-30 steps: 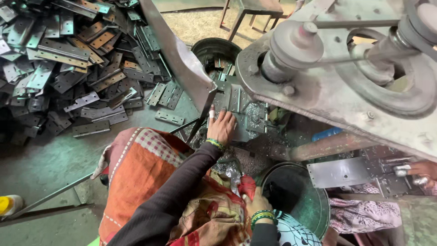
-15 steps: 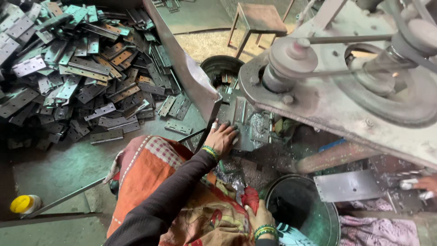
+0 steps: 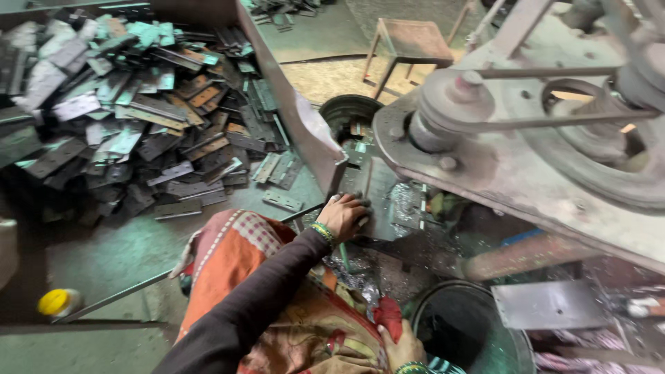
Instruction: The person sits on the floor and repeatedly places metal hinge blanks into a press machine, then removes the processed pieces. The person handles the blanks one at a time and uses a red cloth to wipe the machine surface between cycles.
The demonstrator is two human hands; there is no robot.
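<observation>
**Left hand settles on the metal plate under the press**

Since 0.5 s ago, the left hand (image 3: pixel 344 216) has slid further onto the flat grey steel plate (image 3: pixel 377 208) lying on the machine's surface beneath the heavy grey press frame (image 3: pixel 512 173), fingers curled down, gripping the plate's near edge. Lower down, the right hand (image 3: pixel 402 346) rests with fingers closed on the patterned orange cloth (image 3: pixel 277 312), just beside the round dark metal bucket (image 3: pixel 471 325). Scattered punched metal strips (image 3: pixel 138 125) are heaped at left.

A grimy greenish concrete floor (image 3: pixel 125 256) carries a big heap of flat metal plates (image 3: pixel 131 118). A small metal stool (image 3: pixel 410 43) stands beyond, on a sandy patch.
</observation>
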